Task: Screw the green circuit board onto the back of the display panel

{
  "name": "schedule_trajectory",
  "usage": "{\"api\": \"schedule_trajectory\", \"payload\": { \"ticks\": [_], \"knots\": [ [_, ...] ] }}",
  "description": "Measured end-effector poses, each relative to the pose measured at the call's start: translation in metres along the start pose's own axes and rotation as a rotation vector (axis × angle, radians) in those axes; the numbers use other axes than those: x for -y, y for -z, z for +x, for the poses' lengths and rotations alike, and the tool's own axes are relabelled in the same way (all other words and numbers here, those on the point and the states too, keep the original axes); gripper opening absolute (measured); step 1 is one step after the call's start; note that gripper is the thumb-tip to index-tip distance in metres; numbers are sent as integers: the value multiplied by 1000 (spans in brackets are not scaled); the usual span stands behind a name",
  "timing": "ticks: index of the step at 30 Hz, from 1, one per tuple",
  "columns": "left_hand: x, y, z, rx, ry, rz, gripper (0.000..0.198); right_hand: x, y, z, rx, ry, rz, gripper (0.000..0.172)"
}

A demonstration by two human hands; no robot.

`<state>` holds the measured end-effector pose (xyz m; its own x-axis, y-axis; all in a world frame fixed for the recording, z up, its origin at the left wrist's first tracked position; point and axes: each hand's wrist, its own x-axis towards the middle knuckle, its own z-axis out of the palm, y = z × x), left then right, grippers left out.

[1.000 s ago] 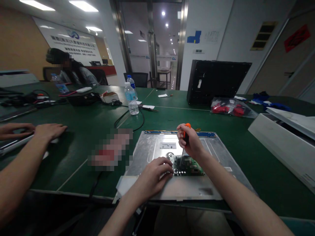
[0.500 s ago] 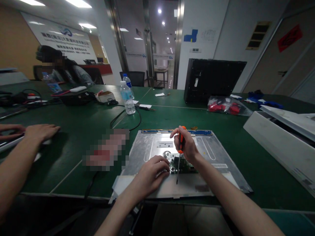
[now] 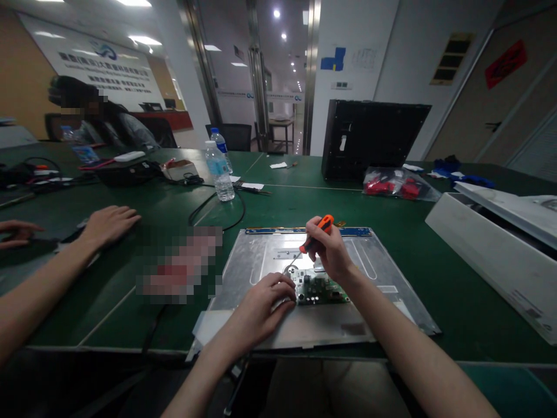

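Observation:
A silver metal panel [image 3: 369, 319] lies flat on the green table, with a green circuit board [image 3: 322, 288] on its middle. My right hand [image 3: 328, 247] is closed round an orange and black screwdriver [image 3: 324, 225], its thin shaft slanting down to the left, the tip by the board's upper left corner. My left hand [image 3: 272, 299] rests at the board's left edge with fingers curled; whether it grips the edge is not clear.
Water bottles [image 3: 220, 174] and a cable stand beyond the panel. A black monitor [image 3: 374, 139] and a bag of red items [image 3: 391, 184] are behind; a white casing [image 3: 496, 255] is right. At left are another person's hands [image 3: 108, 223].
The screwdriver has swung from upright over the board's front to a slant towards its upper left corner. My left hand keeps its place. The other person's hand at left has moved right.

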<state>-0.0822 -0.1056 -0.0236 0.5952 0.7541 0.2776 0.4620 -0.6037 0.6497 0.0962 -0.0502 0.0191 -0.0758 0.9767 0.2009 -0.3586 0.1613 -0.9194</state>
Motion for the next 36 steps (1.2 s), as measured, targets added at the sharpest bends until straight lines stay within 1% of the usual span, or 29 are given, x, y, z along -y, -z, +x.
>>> {"api": "schedule_trajectory", "payload": {
  "ticks": [2,4,8,10,12,15,16,18,20,23,26,30,36],
  "knots": [
    [-1,1,0,3,4,-3,13,3,2,1,28,-8,67,34],
    [-2,1,1,6,5,-7,14,4,4,2,27,11,82,33],
    [-4,3,1,-5,11,-18,14,2,6,6,-9,88,-19,31],
    [-4,4,1,-9,18,-22,13,1,6,6,-34,107,-46,32],
    [-4,3,1,-8,24,-26,13,2,6,6,-64,122,-63,39],
    [-2,2,1,-3,22,-41,14,5,4,2,-93,187,-106,54],
    [-2,2,0,-4,18,-47,15,6,4,0,-88,213,-126,55],
    [-1,1,0,-3,13,-59,15,6,2,-4,-56,264,-183,52],
    [-2,1,0,-6,11,-68,15,5,1,-10,-7,330,-291,48],
    [-2,2,0,-5,9,-70,14,1,-1,-18,52,443,-484,47],
    [-1,2,1,-6,8,-64,13,-4,-2,-23,89,524,-603,47],
    [0,1,0,-6,17,-61,13,-6,-3,-25,130,611,-688,48],
    [3,-1,-1,-5,17,-69,13,-10,-3,-24,137,761,-735,50]
  ]
}}
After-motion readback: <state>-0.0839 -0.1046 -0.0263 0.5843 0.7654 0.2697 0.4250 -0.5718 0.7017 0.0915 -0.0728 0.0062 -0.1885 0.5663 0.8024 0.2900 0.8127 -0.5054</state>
